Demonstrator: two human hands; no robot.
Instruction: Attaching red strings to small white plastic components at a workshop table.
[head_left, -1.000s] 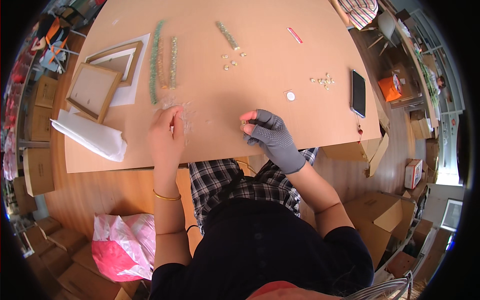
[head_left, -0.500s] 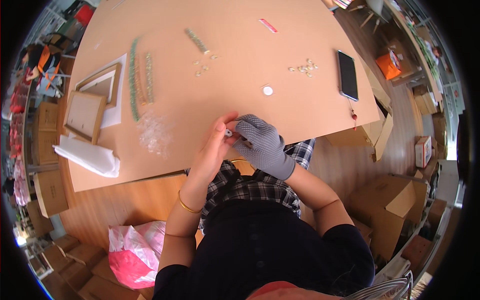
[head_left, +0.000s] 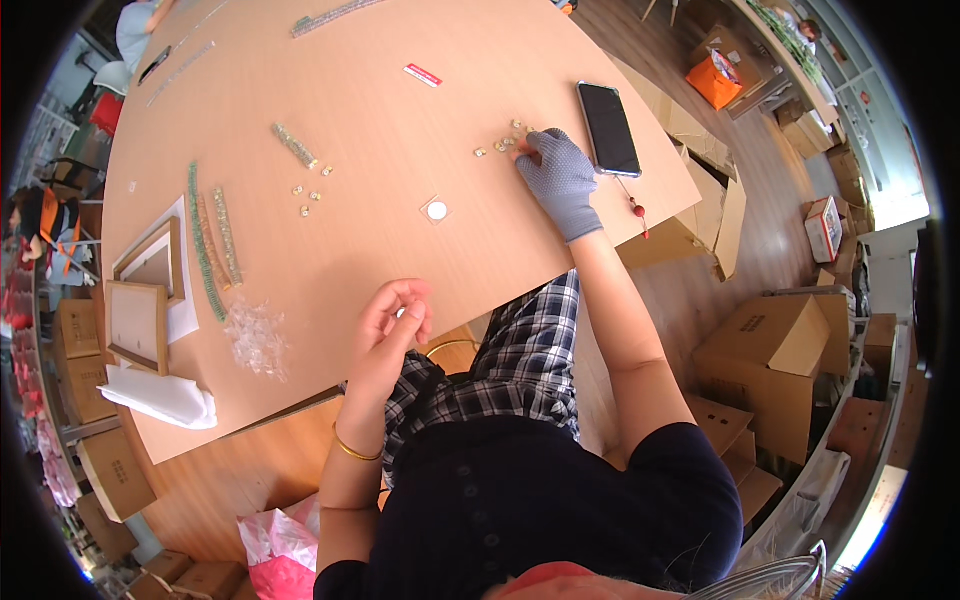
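Observation:
My left hand (head_left: 388, 335), bare with a gold bangle at the wrist, is raised over the table's near edge. Its fingers curl in toward the thumb around a small white piece (head_left: 403, 312), mostly hidden. My right hand (head_left: 562, 180), in a grey dotted glove with bare fingertips, reaches forward to a scatter of small gold-and-white pieces (head_left: 502, 146). Its fingertips are drawn together among them; whatever lies between them is hidden. Just right of that hand lies a black phone (head_left: 608, 130). A round white disc (head_left: 437, 210) on a small clear square rests between both hands.
Leftward on the table (head_left: 350, 240) are bead-filled tubes (head_left: 205, 245), a heap of clear plastic bits (head_left: 258, 340), wooden frames (head_left: 137, 325) and a folded white sheet (head_left: 160, 397). More small pieces lie by a short tube (head_left: 295, 145). An opened carton (head_left: 690, 225) stands beyond the right edge.
My right hand has left my left hand and reached forward and right to the small pieces. My left hand stays near the table edge. The whole view has shifted and turned.

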